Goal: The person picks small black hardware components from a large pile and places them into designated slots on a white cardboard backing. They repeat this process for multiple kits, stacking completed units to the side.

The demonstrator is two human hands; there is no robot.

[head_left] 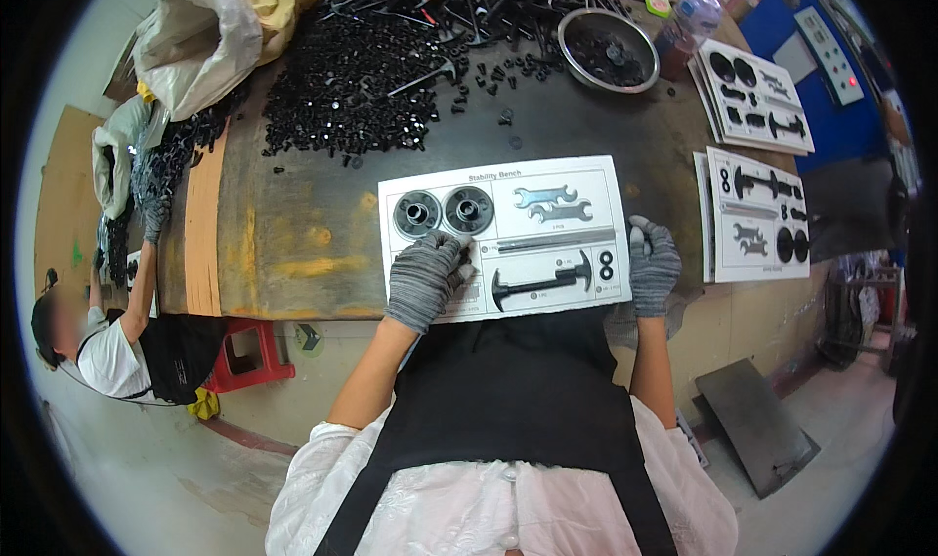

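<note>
A white parts card (454,177) lies across the near edge of the table in front of me, tilted a little. On it are two black round discs (469,210), two open-end wrenches (547,197), a metal bar (557,240), a black T-ended piece (540,282) and two small black rings (607,266). My left hand (425,278), in a grey knit glove, rests over the card's lower left, fingers curled together; whatever they pinch is hidden. At the card's right edge, my gloved right hand (653,263) is closed on its border.
Loose black bolts (347,97) are heaped at the back, beside a metal bowl (608,53) of small parts. More filled cards (757,214) stack at the right. White sacks (195,43) stand at the left, where another person (122,346) works near a red stool (249,356).
</note>
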